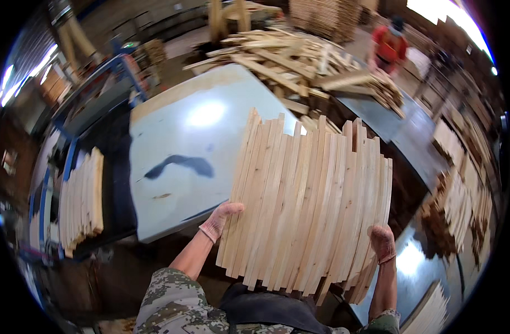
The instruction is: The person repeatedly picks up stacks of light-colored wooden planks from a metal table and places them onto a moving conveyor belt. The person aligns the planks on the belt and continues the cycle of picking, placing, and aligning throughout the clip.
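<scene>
Between my two gloved hands I hold a wide row of pale wooden strips [308, 206], set side by side with uneven ends. My left hand [221, 219] presses on the row's left edge, its thumb over the outer strips. Against the right edge is my right hand [383, 243], fingers closed round the side. The strips are held up in front of my body, over the near right corner of a pale, shiny tabletop [180, 133] with a dark smear on it. The undersides of the strips are hidden.
A loose heap of wooden pieces [288, 64] lies beyond the tabletop. On the left, another row of strips [83, 201] rests on a dark belt [113, 167]. Stacked strips [458, 195] stand at right. A co-worker in red [389, 45] is at the far right, by a metal table [377, 114].
</scene>
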`<state>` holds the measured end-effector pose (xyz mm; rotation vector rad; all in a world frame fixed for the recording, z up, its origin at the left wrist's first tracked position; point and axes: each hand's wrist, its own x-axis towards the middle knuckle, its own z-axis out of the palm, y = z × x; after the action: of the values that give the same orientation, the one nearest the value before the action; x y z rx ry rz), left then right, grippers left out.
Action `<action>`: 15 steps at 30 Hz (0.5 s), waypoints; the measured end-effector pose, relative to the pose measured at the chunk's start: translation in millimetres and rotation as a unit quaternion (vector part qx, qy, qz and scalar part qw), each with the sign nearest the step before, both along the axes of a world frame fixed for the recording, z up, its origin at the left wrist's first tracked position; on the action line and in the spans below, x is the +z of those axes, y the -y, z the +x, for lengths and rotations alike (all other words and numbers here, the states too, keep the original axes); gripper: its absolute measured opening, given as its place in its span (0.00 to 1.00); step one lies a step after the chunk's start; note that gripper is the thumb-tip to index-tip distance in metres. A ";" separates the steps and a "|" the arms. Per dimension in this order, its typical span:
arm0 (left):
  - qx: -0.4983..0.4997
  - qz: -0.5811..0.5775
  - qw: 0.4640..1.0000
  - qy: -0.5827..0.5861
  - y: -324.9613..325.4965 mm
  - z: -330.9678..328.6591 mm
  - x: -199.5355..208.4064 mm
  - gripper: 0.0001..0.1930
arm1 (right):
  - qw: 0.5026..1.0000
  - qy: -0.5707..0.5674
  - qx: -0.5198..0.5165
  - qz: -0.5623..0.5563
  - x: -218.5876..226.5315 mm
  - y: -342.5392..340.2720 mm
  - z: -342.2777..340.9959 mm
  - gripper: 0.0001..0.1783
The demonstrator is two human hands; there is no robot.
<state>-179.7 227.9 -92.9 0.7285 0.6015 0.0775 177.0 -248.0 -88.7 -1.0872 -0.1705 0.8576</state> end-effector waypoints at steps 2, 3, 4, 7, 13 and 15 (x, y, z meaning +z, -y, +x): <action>0.030 0.002 1.000 0.002 -38.9 -31.1 -5.5 0.17 | 0.999 0.005 0.041 0.014 3.5 -68.4 3.3 0.40; 0.047 0.004 0.999 0.008 -55.6 -50.2 -2.4 0.19 | 0.997 0.001 0.075 0.012 1.3 -102.3 4.1 0.38; 0.058 0.005 0.998 0.013 -71.6 -63.8 5.2 0.21 | 0.995 -0.004 0.103 0.009 -4.0 -132.6 5.6 0.37; 0.117 0.007 0.993 0.006 -102.0 -125.8 34.6 0.30 | 0.982 -0.042 0.182 -0.043 54.8 -237.5 -32.2 0.33; 0.199 0.033 0.979 -0.034 -155.9 -193.9 36.8 0.38 | 0.960 -0.009 0.262 -0.100 -26.0 -370.5 -15.6 0.08; 0.230 0.032 0.971 -0.049 -166.9 -201.1 62.2 0.37 | 0.958 -0.007 0.254 -0.129 2.7 -404.1 -30.7 0.07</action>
<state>-380.8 394.8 -30.8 0.6451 0.8575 0.4953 146.3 156.2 -86.1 -1.3051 -0.3423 1.3784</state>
